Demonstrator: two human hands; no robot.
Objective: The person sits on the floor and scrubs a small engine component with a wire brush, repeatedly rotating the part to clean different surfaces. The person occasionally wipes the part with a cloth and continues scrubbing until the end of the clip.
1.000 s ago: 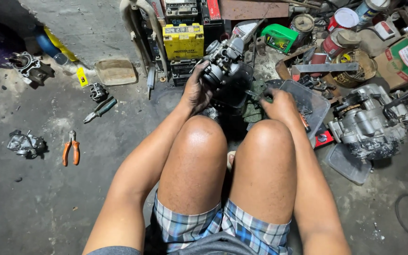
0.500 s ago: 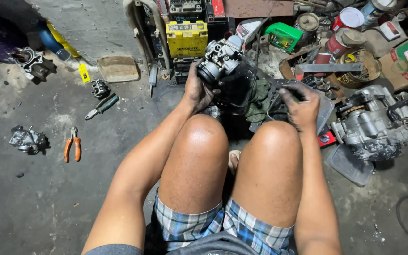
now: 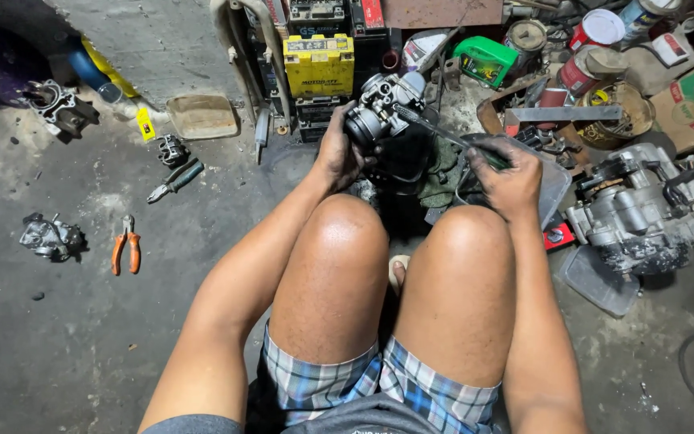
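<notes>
I sit on a concrete floor with my bare knees raised. My left hand (image 3: pixel 337 153) grips a grey metal carburettor (image 3: pixel 383 108) held up in front of my knees. My right hand (image 3: pixel 508 173) is closed on the green handle of a screwdriver (image 3: pixel 443 133); its shaft slants up-left and its tip meets the carburettor's right side. A dark green rag (image 3: pixel 442 173) lies under both, beyond my knees.
A yellow battery (image 3: pixel 318 64) and stacked dark boxes stand behind the carburettor. An engine block (image 3: pixel 640 209) lies at the right, cans and a green container (image 3: pixel 485 60) behind it. Orange-handled pliers (image 3: pixel 124 253), a metal part (image 3: pixel 51 237) and another tool (image 3: pixel 174 181) lie at the left.
My right hand has picked up the screwdriver and brought its tip to the carburettor. The left hand keeps holding the carburettor, turned slightly.
</notes>
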